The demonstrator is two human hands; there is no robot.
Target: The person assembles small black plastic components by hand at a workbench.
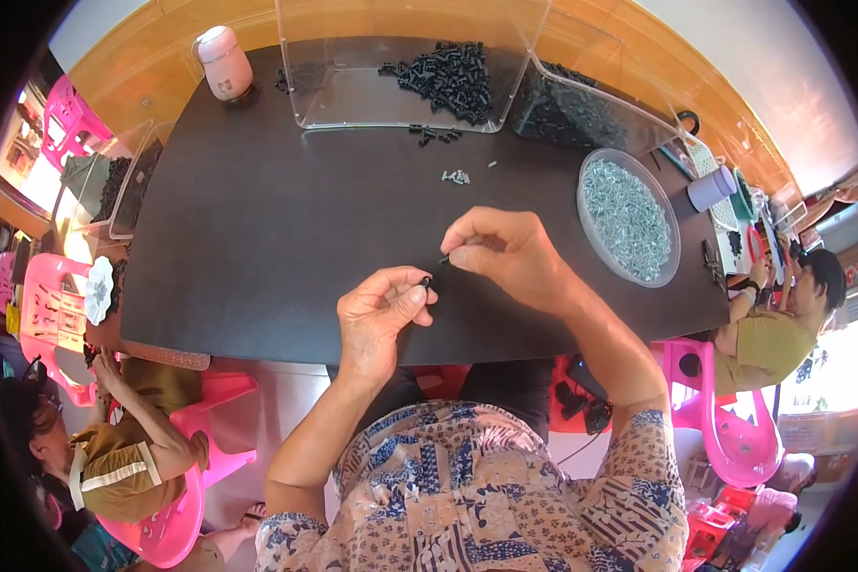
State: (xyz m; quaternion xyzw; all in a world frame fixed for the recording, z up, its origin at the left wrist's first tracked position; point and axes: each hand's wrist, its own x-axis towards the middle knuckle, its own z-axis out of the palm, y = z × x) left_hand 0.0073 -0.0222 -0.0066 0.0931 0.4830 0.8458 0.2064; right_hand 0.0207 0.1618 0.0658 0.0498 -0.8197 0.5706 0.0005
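Note:
Near the table's front edge, my left hand point(377, 315) is closed, thumb and forefinger pinching a small black plastic part point(426, 283). Just to the right and slightly farther off, my right hand point(510, 257) pinches a tiny dark piece point(444, 259), too small to name. The two hands are a short gap apart over the dark table point(257, 248). Beyond them lies a small pile of silver screws point(456, 177), with a single one point(492, 163) beside it. A round clear tub point(582, 205) to the right holds many more silver screws point(627, 219).
A clear bin point(353, 124) with black parts point(448, 81) stands at the back; a few parts point(436, 134) lie before it. Another bin point(582, 110) adjoins it. A pink flask point(224, 65) and a purple cup point(711, 190) stand on the table. People sit at both sides.

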